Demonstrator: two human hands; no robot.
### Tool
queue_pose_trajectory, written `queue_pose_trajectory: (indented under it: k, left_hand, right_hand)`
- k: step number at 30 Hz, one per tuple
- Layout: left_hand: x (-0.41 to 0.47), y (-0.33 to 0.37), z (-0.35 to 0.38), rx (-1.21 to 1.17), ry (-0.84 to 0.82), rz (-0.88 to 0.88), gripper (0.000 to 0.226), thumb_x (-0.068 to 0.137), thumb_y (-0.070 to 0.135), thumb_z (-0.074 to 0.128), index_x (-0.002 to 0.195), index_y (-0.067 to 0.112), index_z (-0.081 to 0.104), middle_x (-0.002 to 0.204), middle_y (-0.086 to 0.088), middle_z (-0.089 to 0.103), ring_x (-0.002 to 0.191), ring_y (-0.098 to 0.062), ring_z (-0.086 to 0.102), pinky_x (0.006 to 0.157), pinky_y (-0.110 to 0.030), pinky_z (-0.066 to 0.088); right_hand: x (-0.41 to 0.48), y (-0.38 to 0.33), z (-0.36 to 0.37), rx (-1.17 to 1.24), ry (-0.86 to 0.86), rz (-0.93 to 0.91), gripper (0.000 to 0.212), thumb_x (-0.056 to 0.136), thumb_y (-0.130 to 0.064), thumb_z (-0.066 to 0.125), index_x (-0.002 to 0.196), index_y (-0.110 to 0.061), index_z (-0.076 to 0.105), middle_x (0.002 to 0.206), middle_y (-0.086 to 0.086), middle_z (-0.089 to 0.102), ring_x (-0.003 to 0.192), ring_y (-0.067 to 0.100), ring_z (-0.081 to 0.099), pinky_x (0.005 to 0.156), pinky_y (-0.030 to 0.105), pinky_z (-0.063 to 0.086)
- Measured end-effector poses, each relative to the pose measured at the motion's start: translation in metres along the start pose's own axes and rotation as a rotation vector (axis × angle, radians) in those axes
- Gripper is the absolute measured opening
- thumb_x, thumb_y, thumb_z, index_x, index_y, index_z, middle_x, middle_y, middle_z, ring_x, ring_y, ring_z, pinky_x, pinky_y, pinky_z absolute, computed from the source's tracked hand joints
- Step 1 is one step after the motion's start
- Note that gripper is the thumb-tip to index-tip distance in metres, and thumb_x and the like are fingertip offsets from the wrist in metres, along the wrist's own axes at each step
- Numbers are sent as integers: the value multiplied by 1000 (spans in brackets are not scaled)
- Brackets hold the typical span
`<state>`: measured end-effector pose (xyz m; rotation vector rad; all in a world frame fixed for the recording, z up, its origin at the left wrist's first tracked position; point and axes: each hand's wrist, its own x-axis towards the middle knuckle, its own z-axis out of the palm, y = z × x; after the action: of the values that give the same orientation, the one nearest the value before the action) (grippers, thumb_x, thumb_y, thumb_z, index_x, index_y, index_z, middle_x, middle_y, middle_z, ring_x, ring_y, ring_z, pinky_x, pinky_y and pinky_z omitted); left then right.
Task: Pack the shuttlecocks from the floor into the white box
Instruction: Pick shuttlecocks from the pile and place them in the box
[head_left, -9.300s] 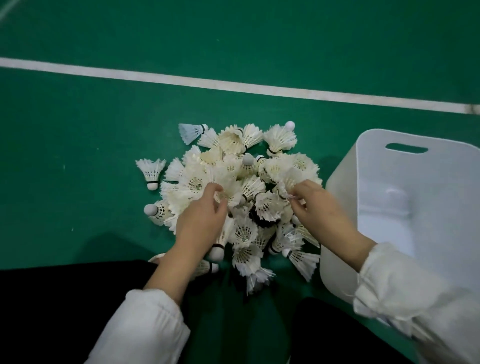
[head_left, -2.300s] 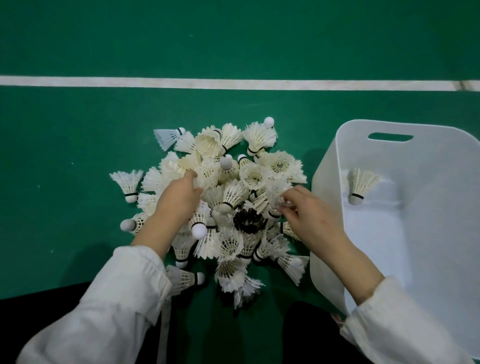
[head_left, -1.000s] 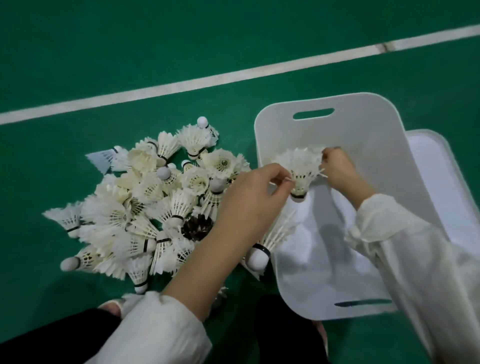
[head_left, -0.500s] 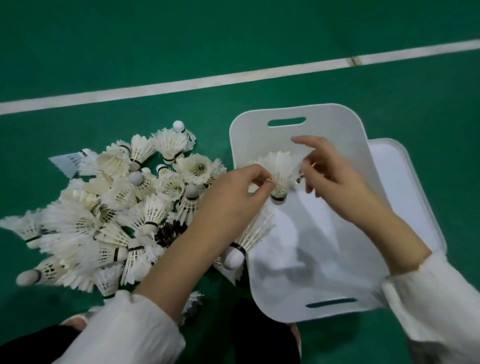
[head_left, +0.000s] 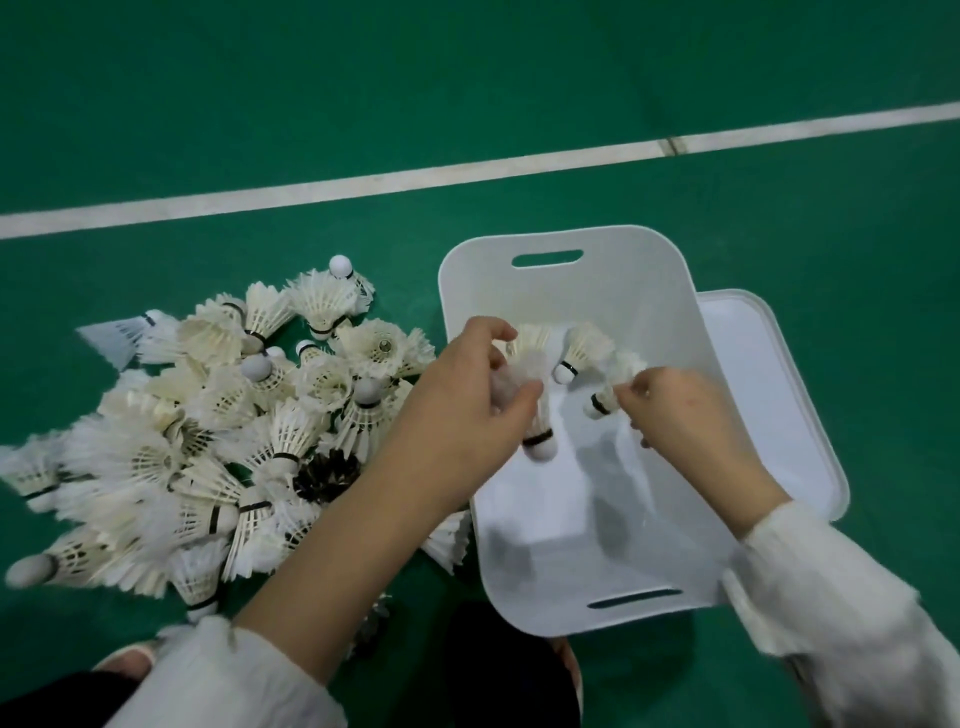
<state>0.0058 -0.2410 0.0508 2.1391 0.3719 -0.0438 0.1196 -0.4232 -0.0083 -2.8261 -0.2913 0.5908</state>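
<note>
Both hands pinching shuttlecocks, green floor

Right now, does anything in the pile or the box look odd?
One dark, black-feathered shuttlecock sits in the pile among the white ones, near the left hand's wrist. The white box looks normal; beside it lies what seems to be its lid.

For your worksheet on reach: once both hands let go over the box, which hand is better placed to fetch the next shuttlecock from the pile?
Probably the left hand: the pile lies directly on its side.
</note>
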Motion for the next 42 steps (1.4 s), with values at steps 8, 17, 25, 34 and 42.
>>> queue_pose_trajectory:
  k: [8,17,25,34,42]
  left_hand:
    - [7,-17,12,200,60,248,6,82,16,65,83,11,63,84,4,55,83,-11,44,78,-6,28]
    - [8,-33,22,251,34,279,6,82,13,62,85,8,64,87,-3,59,87,-19,48,74,-15,27]
    - [12,-34,26,296,50,277,8,87,15,60,89,9,64,89,-2,59,90,-20,49,74,-28,39]
    - [1,-28,14,197,24,342,6,84,12,64,88,7,63,88,-2,60,85,-18,50,75,-26,37]
    - [-32,-49,-19,40,134,177,20,86,22,61,106,21,63,104,13,57,92,2,54,83,-13,43]
  right_hand:
    - [81,-8,49,-93,31,-23,17,86,-5,51,95,6,59,103,29,61,95,41,58,79,38,46]
    - [91,-5,46,-222,11,54,25,89,-5,39,109,-4,53,114,25,58,105,40,53,81,34,42]
    - [60,-11,13,-314,-16,-58,39,89,-11,48,126,-9,37,111,19,57,100,37,57,72,35,40]
    - [-48,-52,-27,231,-220,-485,41,84,-33,62,122,-39,46,85,-11,60,76,10,59,74,24,48]
    - [-55,-63,-7,368,-219,-492,22,79,-31,69,88,-22,51,80,-4,58,74,6,57,62,17,44]
